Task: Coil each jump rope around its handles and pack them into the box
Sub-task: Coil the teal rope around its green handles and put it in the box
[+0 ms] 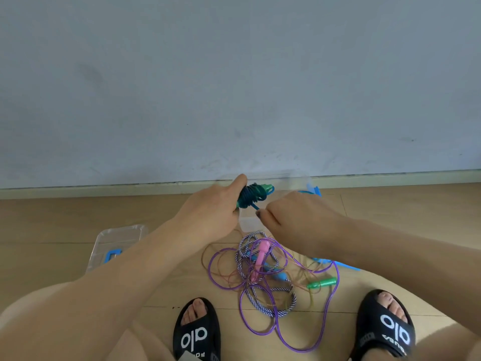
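Jump rope one, the blue rope (251, 195), is nearly coiled: my left hand (217, 207) grips its handles above the clear box (247, 222) while my right hand (289, 212) pinches the loose end. Nearer me than the box, the purple rope (260, 329) and striped rope (286, 306) lie tangled, uncoiled, on the floor (52, 217).

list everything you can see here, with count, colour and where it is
coiled rope bundle: 1, blue rope on green handles, held above the box
clear box: 1, transparent, floor under the hands
lid: 1, clear with blue latch, floor at left
purple rope: 1, loose on floor, pink handles
striped rope: 1, blue-white, tangled in the pile
thin orange rope: 1, same pile
green handle: 1, pile's right side
slippers: 2, black, bottom
left hand: grips the bundle
right hand: pinches the rope end
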### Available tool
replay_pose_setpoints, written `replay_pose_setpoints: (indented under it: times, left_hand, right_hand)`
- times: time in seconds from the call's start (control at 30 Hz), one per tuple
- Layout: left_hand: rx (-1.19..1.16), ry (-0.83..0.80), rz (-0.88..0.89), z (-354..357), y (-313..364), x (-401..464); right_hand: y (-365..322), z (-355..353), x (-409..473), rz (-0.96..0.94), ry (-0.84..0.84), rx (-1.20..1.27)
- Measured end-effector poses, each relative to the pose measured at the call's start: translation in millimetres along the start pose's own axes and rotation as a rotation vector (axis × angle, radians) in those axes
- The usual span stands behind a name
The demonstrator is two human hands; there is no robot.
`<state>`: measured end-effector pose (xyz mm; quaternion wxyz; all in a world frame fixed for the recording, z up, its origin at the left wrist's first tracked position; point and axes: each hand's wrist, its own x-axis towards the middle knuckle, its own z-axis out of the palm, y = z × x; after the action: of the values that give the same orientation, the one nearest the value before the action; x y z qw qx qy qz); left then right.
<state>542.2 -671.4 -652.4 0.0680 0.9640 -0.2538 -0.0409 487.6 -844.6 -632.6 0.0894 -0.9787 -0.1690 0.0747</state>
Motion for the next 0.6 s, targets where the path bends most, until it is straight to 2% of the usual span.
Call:
replay_pose_setpoints:
  times: [0.1, 0.2, 0.27, 0.43, 0.6]
  left_hand:
    - [0.052, -0.033, -0.045, 3, -3, 1]
    - [0.143, -0.049, -0.063, 0, -8, 2]
    - [0.186, -0.047, -0.010, -3, -6, 1]
    - [0.254, -0.064, 0.149, -8, 11, -7]
    - [0.084, -0.019, 0.247, -11, 10, -16]
  right_hand:
    - [2, -7, 1, -0.053, -0.005, -0.115]
    - [5, -25, 3, -0.108, 0.092, -0.231]
    - [10, -38, 8, -0.121, 0.169, -0.216]
    - [33, -51, 22, -0.091, 0.106, 0.168]
    - [46, -47, 32, -0.055, -0.009, 0.505]
